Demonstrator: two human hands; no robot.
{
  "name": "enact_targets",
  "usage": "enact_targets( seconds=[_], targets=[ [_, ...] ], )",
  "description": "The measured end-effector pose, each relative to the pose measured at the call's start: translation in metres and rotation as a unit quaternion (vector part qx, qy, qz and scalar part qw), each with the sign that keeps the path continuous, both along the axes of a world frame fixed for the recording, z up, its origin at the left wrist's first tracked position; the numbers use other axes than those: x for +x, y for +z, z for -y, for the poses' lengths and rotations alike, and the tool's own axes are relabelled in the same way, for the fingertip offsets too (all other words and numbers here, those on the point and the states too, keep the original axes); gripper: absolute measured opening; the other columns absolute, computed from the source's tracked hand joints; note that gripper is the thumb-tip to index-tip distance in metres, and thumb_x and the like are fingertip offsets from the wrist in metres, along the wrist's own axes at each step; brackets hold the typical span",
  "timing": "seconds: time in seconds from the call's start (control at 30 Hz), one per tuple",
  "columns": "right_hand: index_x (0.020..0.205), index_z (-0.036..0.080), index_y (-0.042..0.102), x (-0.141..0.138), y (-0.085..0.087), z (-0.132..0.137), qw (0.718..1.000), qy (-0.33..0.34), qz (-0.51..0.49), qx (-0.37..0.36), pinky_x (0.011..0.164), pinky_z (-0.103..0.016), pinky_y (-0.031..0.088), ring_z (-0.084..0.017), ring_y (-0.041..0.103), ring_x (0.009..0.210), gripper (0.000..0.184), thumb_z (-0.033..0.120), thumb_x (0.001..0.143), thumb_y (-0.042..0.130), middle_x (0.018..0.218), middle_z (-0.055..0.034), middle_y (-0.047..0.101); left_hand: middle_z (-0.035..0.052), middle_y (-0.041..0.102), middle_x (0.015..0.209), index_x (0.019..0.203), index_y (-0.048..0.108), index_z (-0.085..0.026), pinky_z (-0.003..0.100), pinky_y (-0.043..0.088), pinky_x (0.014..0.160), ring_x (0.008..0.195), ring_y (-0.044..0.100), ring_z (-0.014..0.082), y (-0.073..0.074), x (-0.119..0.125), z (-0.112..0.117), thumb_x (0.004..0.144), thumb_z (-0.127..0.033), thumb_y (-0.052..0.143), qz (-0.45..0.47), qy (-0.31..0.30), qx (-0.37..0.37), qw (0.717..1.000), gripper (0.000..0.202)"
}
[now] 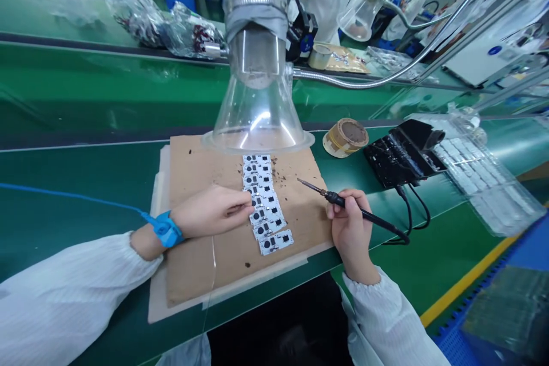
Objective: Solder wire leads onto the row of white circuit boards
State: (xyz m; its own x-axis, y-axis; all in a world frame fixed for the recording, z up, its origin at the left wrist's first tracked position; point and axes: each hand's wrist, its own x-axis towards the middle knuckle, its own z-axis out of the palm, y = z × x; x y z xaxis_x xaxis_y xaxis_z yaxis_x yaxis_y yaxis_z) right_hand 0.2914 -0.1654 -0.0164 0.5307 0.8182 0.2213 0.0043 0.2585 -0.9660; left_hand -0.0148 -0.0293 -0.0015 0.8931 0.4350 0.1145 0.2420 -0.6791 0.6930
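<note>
My left hand (212,210) rests on the brown cardboard mat (201,263), fingers pinched together beside a strip of small white circuit boards (265,201). A thin solder wire (213,257) runs from that hand toward the table edge. A blue wrist strap (166,229) with a blue cord sits on my left wrist. My right hand (350,227) grips a black soldering iron (343,203), its tip raised just right of the strip, not touching it.
A clear fume-extraction hood (258,108) hangs over the strip's far end. A solder tip-cleaner tin (345,136), a black soldering station (405,151) and a clear tray of white parts (476,177) lie to the right. Another person in white works across the green conveyor (86,91).
</note>
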Motion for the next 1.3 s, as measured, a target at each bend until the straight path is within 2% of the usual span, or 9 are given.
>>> enact_targets(
  seconds=[0.2,0.37,0.63,0.87,1.07,1.3],
  targets=[
    [0.091,0.024,0.074,0.001,-0.001,-0.004,0.999,0.005,-0.03,0.009,0.049,-0.02,0.045,-0.011,0.05,0.057,0.02,0.042,0.097,0.079,0.073,0.0027,0.056,-0.0048,0.048,0.063,0.079,0.045,-0.022,0.03,0.027,0.056,0.054,0.045,0.0131,-0.003,0.002,-0.001,0.112,-0.035,0.047,0.02,0.011,-0.013,1.0,0.035],
    [0.085,0.023,0.074,-0.001,0.002,-0.005,0.998,-0.009,-0.07,0.003,0.045,-0.02,0.042,-0.01,0.046,0.053,0.024,0.044,0.093,0.081,0.066,0.0036,0.053,-0.0052,0.05,0.063,0.088,0.055,-0.023,0.029,0.031,0.056,0.053,0.048,0.0143,0.0,0.0,-0.001,0.111,-0.042,0.044,-0.027,0.026,-0.04,0.998,0.032],
    [0.077,0.022,0.073,-0.006,0.002,-0.001,0.999,0.013,-0.05,-0.015,0.043,-0.02,0.038,-0.01,0.043,0.048,0.023,0.04,0.089,0.08,0.06,0.004,0.053,-0.0052,0.047,0.062,0.088,0.053,-0.023,0.03,0.028,0.058,0.054,0.049,0.0156,0.003,0.002,0.002,0.11,-0.045,0.041,-0.064,0.043,-0.038,0.996,0.033],
    [0.074,0.021,0.071,-0.006,0.001,0.003,0.999,0.03,-0.031,-0.031,0.044,-0.022,0.037,-0.009,0.046,0.046,0.023,0.038,0.087,0.079,0.063,0.0025,0.059,-0.0053,0.046,0.06,0.083,0.049,-0.023,0.03,0.027,0.058,0.052,0.048,0.0153,0.005,0.001,0.007,0.108,-0.044,0.039,-0.07,0.047,-0.021,0.996,0.034],
    [0.074,0.021,0.072,-0.006,-0.002,0.006,0.997,0.059,-0.018,-0.042,0.044,-0.023,0.033,-0.009,0.046,0.046,0.028,0.043,0.087,0.082,0.063,0.002,0.06,-0.0055,0.045,0.06,0.08,0.043,-0.024,0.03,0.026,0.057,0.052,0.047,0.0147,0.001,0.0,0.007,0.105,-0.04,0.04,-0.075,0.058,0.003,0.996,0.03],
    [0.078,0.021,0.074,-0.002,-0.007,0.008,0.995,0.085,0.008,-0.044,0.045,-0.024,0.031,-0.009,0.046,0.047,0.031,0.048,0.091,0.082,0.065,0.0022,0.06,-0.0056,0.042,0.058,0.077,0.037,-0.025,0.03,0.026,0.055,0.049,0.045,0.0157,0.002,0.002,0.007,0.106,-0.041,0.042,-0.071,0.062,0.009,0.996,0.033]
  ],
)
